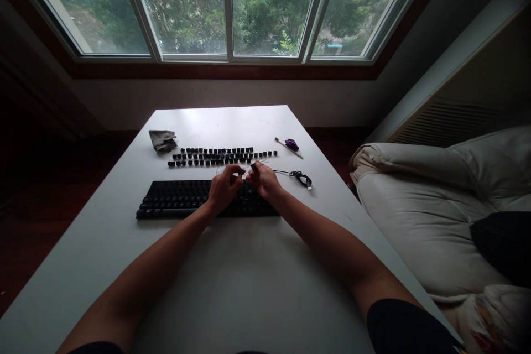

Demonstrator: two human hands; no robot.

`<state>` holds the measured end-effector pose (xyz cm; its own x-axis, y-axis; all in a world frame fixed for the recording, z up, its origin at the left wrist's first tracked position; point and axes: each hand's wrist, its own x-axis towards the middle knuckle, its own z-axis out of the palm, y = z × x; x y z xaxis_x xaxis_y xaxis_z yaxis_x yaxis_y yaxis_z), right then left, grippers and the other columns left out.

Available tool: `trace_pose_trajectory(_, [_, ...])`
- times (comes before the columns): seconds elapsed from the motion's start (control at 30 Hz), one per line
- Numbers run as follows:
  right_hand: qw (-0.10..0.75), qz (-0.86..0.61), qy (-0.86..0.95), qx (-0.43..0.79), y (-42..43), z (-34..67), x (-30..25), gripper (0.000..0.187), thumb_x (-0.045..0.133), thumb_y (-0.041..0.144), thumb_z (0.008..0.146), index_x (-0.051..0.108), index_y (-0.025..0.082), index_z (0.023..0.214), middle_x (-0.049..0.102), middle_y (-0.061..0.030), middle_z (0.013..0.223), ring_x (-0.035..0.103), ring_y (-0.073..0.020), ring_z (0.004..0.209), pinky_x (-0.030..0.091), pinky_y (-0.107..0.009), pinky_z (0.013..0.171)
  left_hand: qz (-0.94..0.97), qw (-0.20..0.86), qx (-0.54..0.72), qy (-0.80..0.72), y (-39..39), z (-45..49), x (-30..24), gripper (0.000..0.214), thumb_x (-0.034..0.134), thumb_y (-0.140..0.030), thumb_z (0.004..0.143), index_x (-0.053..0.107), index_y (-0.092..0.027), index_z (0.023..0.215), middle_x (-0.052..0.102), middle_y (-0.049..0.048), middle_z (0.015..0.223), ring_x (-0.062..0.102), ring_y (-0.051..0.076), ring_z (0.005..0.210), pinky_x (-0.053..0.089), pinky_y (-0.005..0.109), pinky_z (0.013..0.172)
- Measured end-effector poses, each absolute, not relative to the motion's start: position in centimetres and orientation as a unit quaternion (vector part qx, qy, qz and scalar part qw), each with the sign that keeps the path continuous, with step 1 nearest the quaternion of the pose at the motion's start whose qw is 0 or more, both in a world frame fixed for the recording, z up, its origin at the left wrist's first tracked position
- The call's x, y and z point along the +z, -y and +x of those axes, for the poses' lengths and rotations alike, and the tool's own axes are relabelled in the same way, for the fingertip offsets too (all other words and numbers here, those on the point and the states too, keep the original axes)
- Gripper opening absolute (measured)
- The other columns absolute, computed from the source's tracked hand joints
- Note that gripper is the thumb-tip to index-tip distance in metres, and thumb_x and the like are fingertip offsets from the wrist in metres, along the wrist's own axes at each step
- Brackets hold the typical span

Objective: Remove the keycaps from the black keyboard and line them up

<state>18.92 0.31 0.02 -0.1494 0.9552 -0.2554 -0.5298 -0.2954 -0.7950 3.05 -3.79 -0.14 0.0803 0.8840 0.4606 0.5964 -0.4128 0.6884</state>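
Observation:
My left hand [224, 187] is closed, its fingertips pinching a small dark piece [240, 172] whose kind I cannot make out. Close beside it, my right hand [264, 181] grips a black keycap [254, 167]. A thin wire [265, 162] shows near the fingertips; which hand holds it is unclear. Both hands are over the right part of a black keyboard [178, 193], which they partly cover. Beyond them, loose black keycaps [215, 156] lie in rows. Behind the hands, something clear and round [220, 170] is partly hidden.
A white table [232, 276] carries everything. A grey cloth [162, 140] lies at the back left. At the right are a brush [289, 147], a purple bundle [292, 144] and a coiled USB cable [302, 178]. A pale sofa [406, 215] stands right of the table, below windows [228, 11].

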Motion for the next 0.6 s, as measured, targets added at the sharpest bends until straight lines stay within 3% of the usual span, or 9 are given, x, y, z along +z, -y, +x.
trace_pose_trajectory(0.13, [0.548, -0.375, 0.268, 0.698, -0.03, 18.76, 0.11, 0.021, 0.056, 0.036, 0.097, 0.048, 0.020, 0.086, 0.059, 0.0032, 0.061, 0.063, -0.0124, 0.051, 0.053, -0.021, 0.047, 0.723, 0.178, 0.460, -0.484, 3.84, 3.09, -0.10, 0.023, 0.053, -0.024, 0.096, 0.057, -0.025, 0.118, 0.074, 0.0013, 0.096, 0.071, 0.017, 0.083, 0.053, 0.029, 0.076])
trace_pose_trajectory(0.27, [0.552, -0.384, 0.262, 0.692, 0.06, 18.70, 0.19, 0.020, 0.056, 0.037, 0.097, 0.048, 0.021, 0.087, 0.060, 0.0027, 0.062, 0.063, -0.0133, 0.051, 0.053, -0.022, 0.047, 0.729, 0.162, 0.496, -0.443, 3.71, 3.03, 0.05, 0.019, 0.049, -0.021, 0.098, 0.059, -0.023, 0.114, 0.068, 0.0055, 0.109, 0.069, 0.017, 0.090, 0.052, 0.032, 0.084])
trace_pose_trajectory(0.47, [0.542, -0.345, 0.241, 0.728, 0.28, 18.49, 0.52, 0.021, 0.051, 0.035, 0.099, 0.047, 0.021, 0.084, 0.059, 0.0029, 0.060, 0.062, -0.0124, 0.052, 0.051, -0.021, 0.046, 0.719, 0.185, 0.526, -0.415, 3.84, 2.94, 0.31, 0.018, 0.052, -0.020, 0.097, 0.060, -0.023, 0.113, 0.065, 0.0032, 0.099, 0.067, 0.014, 0.081, 0.053, 0.030, 0.081])
trace_pose_trajectory(0.6, [0.535, -0.317, 0.239, 0.746, 0.50, 18.29, 0.75, 0.024, 0.052, 0.037, 0.099, 0.048, 0.020, 0.082, 0.058, 0.0030, 0.060, 0.060, -0.0119, 0.051, 0.051, -0.020, 0.045, 0.710, 0.190, 0.551, -0.395, 4.12, 3.03, 0.46, 0.017, 0.053, -0.022, 0.097, 0.059, -0.023, 0.114, 0.064, 0.0043, 0.107, 0.067, 0.013, 0.081, 0.054, 0.029, 0.079])
